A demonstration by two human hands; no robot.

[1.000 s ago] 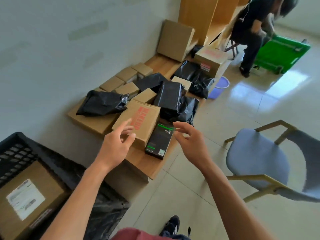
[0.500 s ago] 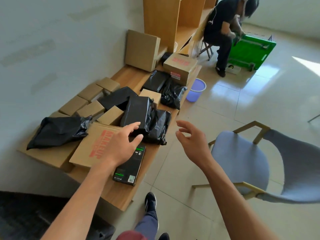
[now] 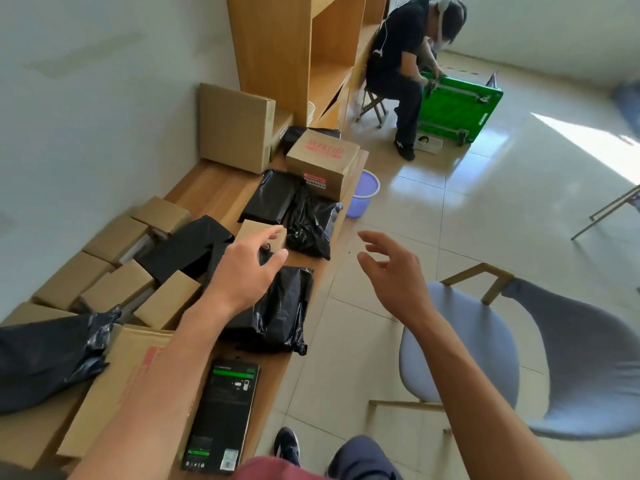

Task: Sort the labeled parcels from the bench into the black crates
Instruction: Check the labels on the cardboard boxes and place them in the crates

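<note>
My left hand [image 3: 246,271] hovers with fingers spread, holding nothing, over a black bagged parcel [image 3: 277,313] on the bench [image 3: 214,188]; my right hand [image 3: 391,271] hangs open over the floor, right of the bench. More parcels crowd the bench's left side.

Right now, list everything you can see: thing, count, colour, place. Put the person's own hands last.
Bench: one, wood, along the wall.
Plain cardboard boxes: several, brown, wall side of the bench.
Upright carton: one, brown, far end.
Red-printed box: one, brown, far end.
Large red-printed carton: one, brown, near end, under the left forearm.
Black bag parcels: several, across the bench.
Slim retail box: one, black and green, near front edge.
Shelf unit: one, wood, beyond the bench.
Bucket: one, lilac, floor.
Chair: one, blue-grey, right.
Seated person: one, dark clothes, by a green crate.
Left hand: open, above the black bags.
Right hand: open, over the floor.
</note>
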